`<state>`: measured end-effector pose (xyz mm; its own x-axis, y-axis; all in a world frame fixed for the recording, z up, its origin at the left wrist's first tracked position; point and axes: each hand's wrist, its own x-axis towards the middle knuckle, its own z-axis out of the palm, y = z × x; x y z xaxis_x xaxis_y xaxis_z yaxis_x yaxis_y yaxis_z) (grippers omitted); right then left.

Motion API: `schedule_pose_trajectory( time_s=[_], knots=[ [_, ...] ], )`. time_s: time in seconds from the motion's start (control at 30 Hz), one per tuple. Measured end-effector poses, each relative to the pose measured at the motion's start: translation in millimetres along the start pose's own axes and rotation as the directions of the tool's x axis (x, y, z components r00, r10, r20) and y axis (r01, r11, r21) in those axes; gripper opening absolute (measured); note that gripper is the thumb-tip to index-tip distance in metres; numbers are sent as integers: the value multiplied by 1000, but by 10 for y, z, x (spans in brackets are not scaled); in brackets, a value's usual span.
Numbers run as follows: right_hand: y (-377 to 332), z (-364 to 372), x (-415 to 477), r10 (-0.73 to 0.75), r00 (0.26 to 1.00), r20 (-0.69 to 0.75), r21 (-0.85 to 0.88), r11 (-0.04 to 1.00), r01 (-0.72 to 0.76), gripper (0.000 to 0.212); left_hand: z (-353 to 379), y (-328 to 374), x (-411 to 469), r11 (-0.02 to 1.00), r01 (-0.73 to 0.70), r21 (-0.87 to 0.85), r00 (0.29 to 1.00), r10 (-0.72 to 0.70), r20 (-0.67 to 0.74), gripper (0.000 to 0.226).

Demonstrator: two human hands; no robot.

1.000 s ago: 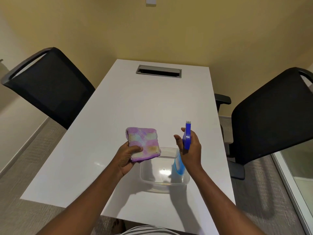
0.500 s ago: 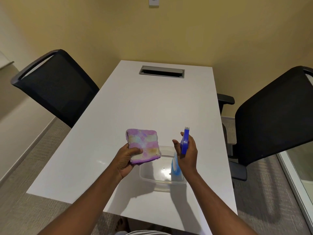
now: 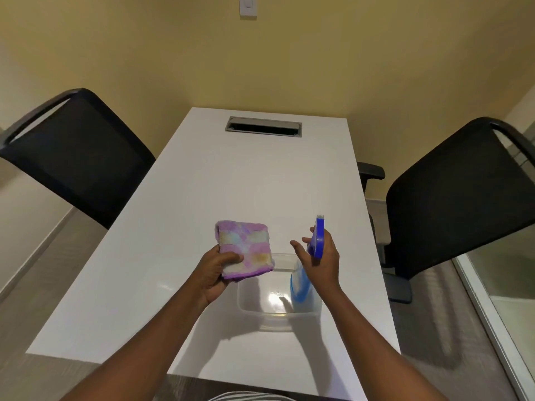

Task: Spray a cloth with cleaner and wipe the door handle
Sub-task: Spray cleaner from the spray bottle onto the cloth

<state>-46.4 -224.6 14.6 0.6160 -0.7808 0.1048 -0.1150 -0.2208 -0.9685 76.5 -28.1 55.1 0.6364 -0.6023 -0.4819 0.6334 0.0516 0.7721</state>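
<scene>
My left hand (image 3: 214, 270) grips a folded purple and pastel cloth (image 3: 245, 247) by its lower left corner, holding it flat above the white table (image 3: 202, 192). To its right, my right hand (image 3: 321, 261) is wrapped around the neck of a spray bottle (image 3: 301, 285) with a blue trigger head (image 3: 318, 235) and a clear body of blue liquid. The nozzle points away from me, and my fingers reach toward the cloth. The bottle's base hangs over a clear plastic container (image 3: 260, 311). No door handle is in view.
Black mesh chairs stand on both sides of the table, one at the left (image 3: 72, 157) and one at the right (image 3: 457, 198). A metal cable slot (image 3: 263, 127) sits at the table's far end. A glass panel (image 3: 506, 299) runs along the right.
The view has tilted slightly downward and shifted. Both hands stay close together over the container, with the cloth and bottle held much as before.
</scene>
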Motion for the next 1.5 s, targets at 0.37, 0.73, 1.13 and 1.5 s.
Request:
schedule_pose_trajectory(
  time_s=[0.37, 0.73, 1.13, 1.5],
  knots=[
    [63, -11, -99, 76, 995, -67, -18, 997, -77, 70, -211, 98, 69, 999, 46, -20, 999, -46, 19, 58],
    [72, -58, -610, 202, 954, -223, -104, 968, -230, 93, -264, 56, -12, 998, 69, 2, 995, -69, 71, 67],
    [-460, 141, -1576, 335, 938, -90, -44, 939, -340, 14, -180, -121, -388, 986, 114, 120, 947, -144, 287, 46],
    [-571, -331, -1912, 559, 789, 256, 682, 474, -557, 62, 342, -581, -901, 916, 114, 384, 814, -308, 493, 61]
  ],
)
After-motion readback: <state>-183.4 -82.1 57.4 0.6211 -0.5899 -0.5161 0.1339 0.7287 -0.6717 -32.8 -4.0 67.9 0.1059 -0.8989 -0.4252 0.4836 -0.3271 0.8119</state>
